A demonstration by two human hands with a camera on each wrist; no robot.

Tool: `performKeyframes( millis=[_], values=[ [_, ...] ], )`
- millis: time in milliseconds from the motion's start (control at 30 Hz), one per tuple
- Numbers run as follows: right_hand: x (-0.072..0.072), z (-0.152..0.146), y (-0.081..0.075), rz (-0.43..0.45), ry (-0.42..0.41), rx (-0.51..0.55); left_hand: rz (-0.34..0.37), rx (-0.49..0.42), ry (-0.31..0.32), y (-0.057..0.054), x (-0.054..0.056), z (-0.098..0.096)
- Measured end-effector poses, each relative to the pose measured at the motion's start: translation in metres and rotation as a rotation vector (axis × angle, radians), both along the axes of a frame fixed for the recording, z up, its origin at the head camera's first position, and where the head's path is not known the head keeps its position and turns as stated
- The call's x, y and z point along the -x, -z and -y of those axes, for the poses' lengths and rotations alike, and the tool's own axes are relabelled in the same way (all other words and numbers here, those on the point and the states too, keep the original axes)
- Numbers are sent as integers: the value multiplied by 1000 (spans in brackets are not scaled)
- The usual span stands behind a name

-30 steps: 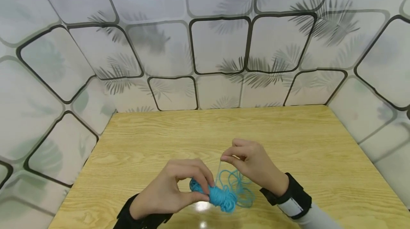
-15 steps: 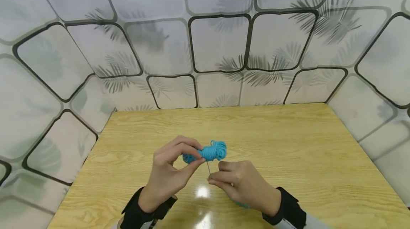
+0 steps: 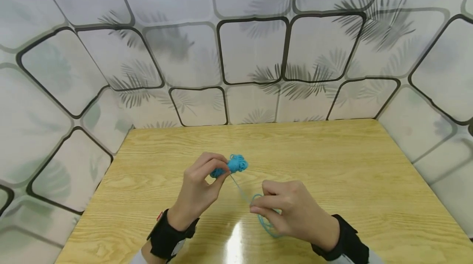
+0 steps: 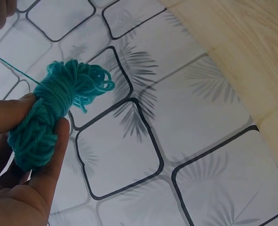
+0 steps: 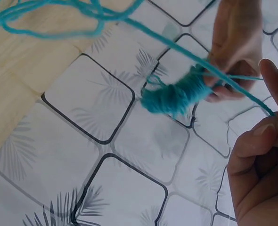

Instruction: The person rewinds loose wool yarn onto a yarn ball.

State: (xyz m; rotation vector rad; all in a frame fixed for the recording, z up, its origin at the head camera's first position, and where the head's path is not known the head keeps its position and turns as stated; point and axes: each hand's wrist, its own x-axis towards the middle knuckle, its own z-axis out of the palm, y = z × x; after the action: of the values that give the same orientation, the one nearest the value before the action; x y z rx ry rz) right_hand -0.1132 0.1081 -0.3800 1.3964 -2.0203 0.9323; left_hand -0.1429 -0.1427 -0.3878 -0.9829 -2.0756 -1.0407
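A small skein of blue yarn, wound tight round its middle with loops at the end, is held by my left hand. In the left wrist view the thumb and fingers grip the lower part of the skein. From its middle a strand runs taut to my right hand, which pinches it between thumb and fingertips. Loose loops of yarn show beside and beneath the right hand, partly hidden by it. The right wrist view has the loose loops trailing from the right hand.
A wood-grain table lies under both hands. Patterned white panels with leaf prints rise at its back and sides. Each wrist wears a black band. A bright light reflection shows on the near tabletop.
The skein was lifted and moved away from me, then slightly left, in my left hand. My right hand came down toward me, then shifted right, lengthening the strand between the hands.
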Motion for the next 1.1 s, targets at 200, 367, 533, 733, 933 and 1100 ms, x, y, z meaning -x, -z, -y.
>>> performKeyframes(
  millis=[200,367,533,733,933,1100],
  values=[
    [1,-5,-9,-1,-19,51,58,97,-8,9,4,5],
    [8,-12,-17,-4,42,70,230,193,93,9,-4,4],
    [23,-20,-20,-43,103,106,370,221,314,7,-18,0],
    [40,-24,-15,-35,161,118,431,144,555,-6,-37,-7],
    [45,-20,-2,28,191,61,325,43,601,-25,-53,-14],
    [43,-13,3,66,162,31,193,-33,608,-38,-57,-17]
  ],
)
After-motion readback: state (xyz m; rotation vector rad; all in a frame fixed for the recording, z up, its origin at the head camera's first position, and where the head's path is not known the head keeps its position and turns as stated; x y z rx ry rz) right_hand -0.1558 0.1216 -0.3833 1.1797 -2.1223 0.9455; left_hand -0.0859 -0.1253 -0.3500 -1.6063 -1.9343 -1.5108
